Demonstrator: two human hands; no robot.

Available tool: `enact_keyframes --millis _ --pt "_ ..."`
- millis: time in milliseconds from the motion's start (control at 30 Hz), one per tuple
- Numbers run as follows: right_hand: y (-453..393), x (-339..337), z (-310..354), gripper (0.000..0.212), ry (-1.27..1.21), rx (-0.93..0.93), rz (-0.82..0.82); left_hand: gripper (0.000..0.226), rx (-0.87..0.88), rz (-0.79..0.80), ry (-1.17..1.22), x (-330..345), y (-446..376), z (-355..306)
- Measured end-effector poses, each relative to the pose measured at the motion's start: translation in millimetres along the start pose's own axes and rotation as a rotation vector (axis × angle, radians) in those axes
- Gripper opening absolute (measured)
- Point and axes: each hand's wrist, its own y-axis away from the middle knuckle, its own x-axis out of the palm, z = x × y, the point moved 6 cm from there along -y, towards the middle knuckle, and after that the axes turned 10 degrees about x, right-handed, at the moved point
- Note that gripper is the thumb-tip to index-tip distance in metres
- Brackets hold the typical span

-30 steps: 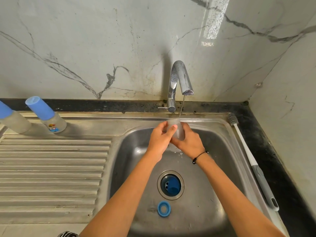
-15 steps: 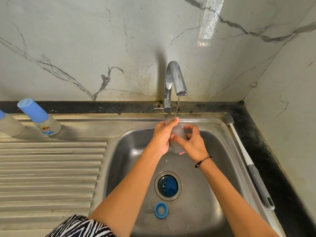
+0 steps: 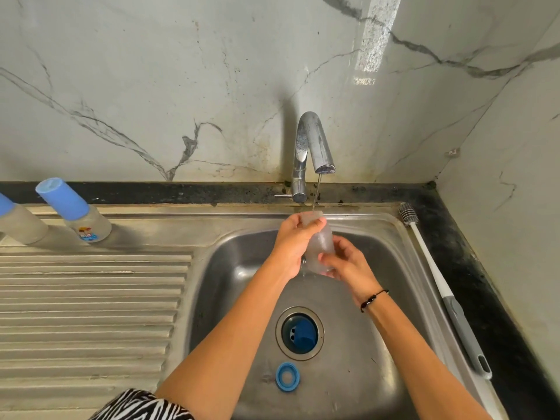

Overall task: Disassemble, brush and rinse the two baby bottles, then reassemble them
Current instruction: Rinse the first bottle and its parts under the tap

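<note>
Over the steel sink basin (image 3: 230, 286), under a thin stream of water (image 3: 316, 192) from the chrome tap (image 3: 309, 147): a clear baby bottle body (image 3: 319, 247), cap off, upright with a slight tilt, mouth at the foot of the stream. Left hand (image 3: 292, 247) curled round the bottle's upper part, fingertips hooked over the rim. Right hand (image 3: 348, 268) cupped round the lower part, thumb laid across the front; black bead bracelet (image 3: 372, 300) on that wrist. Below the hands, in the basin, a drain (image 3: 300, 333) with a blue piece inside, and nearer the front edge a blue screw ring (image 3: 288, 376) flat on the steel, apart from the drain. To the right, along the sink's rim, a long bottle brush (image 3: 445, 295) with white and grey handle, bristles towards the wall. To the left, at the back of the ribbed draining board (image 3: 91, 298), a second bottle with blue cap (image 3: 75, 210), and beside it, cut by the frame's edge, another blue-capped bottle (image 3: 18, 221). Behind, a marble-patterned wall (image 3: 151, 71). At the bottom edge, a zebra-striped garment (image 3: 142, 406).
</note>
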Motion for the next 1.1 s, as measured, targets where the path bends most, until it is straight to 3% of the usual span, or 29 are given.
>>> enact_keyframes --millis 67,133,233,367,467,567,633,800,933,1100 --pt "-0.7 3.7 9.1 0.058 0.422 -0.116 -0.081 0.022 0.058 -0.002 -0.100 -2.3 1.9 1.3" --pt "-2.9 8.9 19.8 0.064 0.669 -0.211 -0.161 0.027 0.104 -0.027 -0.170 -5.5 5.8 1.9" --pt "-5.2 13.7 29.6 0.060 0.744 -0.225 -0.193 0.035 0.151 -0.071 -0.183 -14.1 13.9 1.3" --pt "-3.5 15.6 32.3 0.061 0.625 -0.245 -0.273 0.055 0.153 -0.119 -0.088 -25.4 28.4 0.5" --pt "-2.9 20.0 22.7 0.059 0.707 -0.167 -0.271 0.055 0.134 -0.154 -0.100 -33.9 37.8 2.2" --pt "-3.1 15.3 21.8 0.058 0.608 -0.146 -0.310 0.052 0.114 -0.150 -0.145 -38.3 47.2 4.0" --pt "-7.1 15.0 16.1 0.055 0.532 -0.022 -0.250 0.051 0.059 -0.158 -0.167 -40.5 53.2 9.8" --pt "5.7 28.4 8.5 0.027 -0.125 0.164 0.006 0.043 -0.081 -0.104 -0.125 -38.0 65.6 10.8" --pt "14.7 37.0 -0.3 0.033 -0.177 0.280 0.118 0.044 0.062 -0.125 -0.253 -45.2 65.6 -9.0" --pt "17.7 41.4 -3.2 0.038 -0.364 0.369 0.122 0.052 0.270 -0.143 -0.700 -47.1 69.3 -38.9"
